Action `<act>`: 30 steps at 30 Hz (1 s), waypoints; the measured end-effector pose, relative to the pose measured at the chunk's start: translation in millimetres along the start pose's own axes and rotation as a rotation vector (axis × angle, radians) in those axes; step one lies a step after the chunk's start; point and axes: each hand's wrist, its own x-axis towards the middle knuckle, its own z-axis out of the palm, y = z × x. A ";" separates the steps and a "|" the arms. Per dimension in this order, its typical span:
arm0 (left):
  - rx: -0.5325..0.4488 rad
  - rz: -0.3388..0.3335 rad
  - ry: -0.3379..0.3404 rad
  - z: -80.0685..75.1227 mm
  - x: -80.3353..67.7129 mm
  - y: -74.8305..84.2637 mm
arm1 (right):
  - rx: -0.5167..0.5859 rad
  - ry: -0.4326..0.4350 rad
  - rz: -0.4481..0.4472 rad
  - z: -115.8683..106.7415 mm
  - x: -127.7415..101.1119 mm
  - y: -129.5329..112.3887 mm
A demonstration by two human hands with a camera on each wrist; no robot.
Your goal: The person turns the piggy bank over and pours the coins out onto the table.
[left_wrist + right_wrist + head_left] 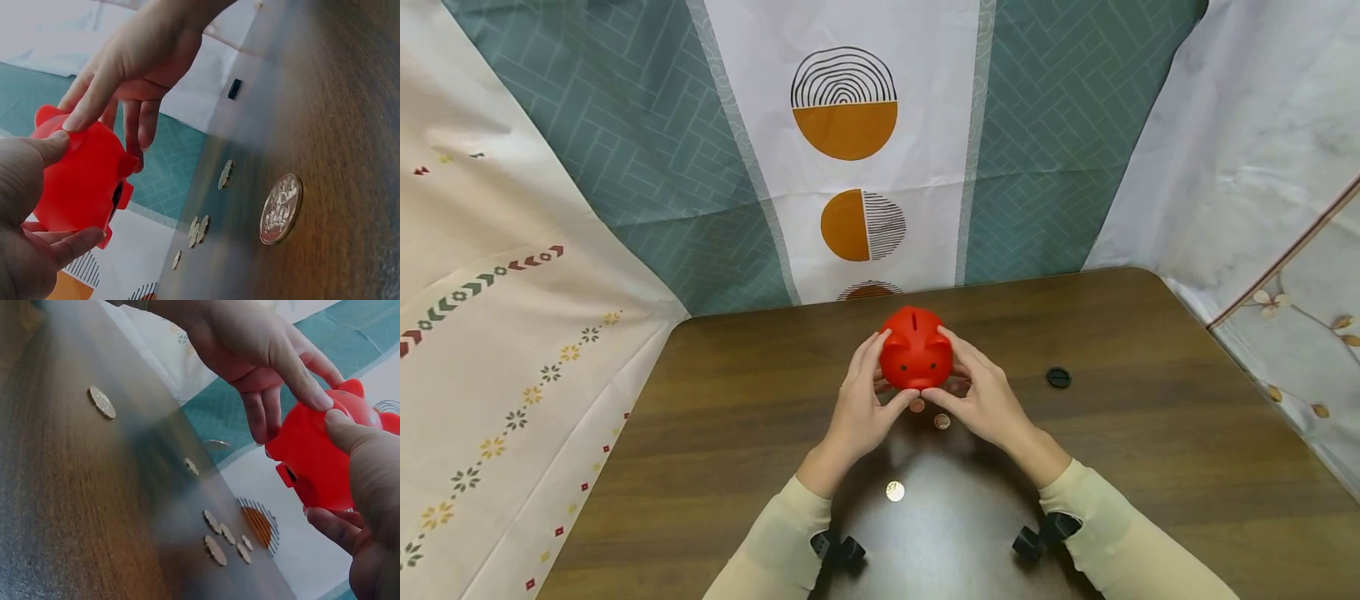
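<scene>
A red piggy bank (916, 350) is held up over the table between both hands. My left hand (863, 408) grips its left side and my right hand (987, 402) its right side, thumbs meeting by the snout. In the head view the face points toward me, with the coin slot on top. Both wrist views show a dark opening in the belly (117, 195), facing the table. Below lie several coins, among them a large shiny coin (280, 209) and another coin (215, 550). In the head view a bright coin (895, 491) lies closest to me.
A round black plug (1058, 377) lies on the brown wooden table (737, 400), to the right of the piggy bank. Patterned cloths (1037, 150) hang behind the table and along both sides. Each forearm wears a black wrist camera (1030, 543).
</scene>
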 end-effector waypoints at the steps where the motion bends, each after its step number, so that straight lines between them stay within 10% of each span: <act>1: 0.003 0.003 0.000 0.1 -0.2 -0.5 | -0.002 -0.001 -0.001 0.1 -0.1 -0.3; 11: 0.014 0.007 0.019 1.1 0.2 -0.5 | -0.010 0.000 0.023 -1.7 0.3 -4.0; 18: 0.065 0.337 0.169 1.2 3.5 7.8 | -0.049 0.175 -0.334 -3.9 2.4 -6.5; 24: 0.044 0.039 0.035 0.4 1.6 4.2 | 0.010 0.017 -0.025 -0.8 0.3 0.1; 30: 0.038 -0.034 -0.012 1.3 0.0 -0.5 | 0.028 -0.033 0.075 1.1 -0.8 2.5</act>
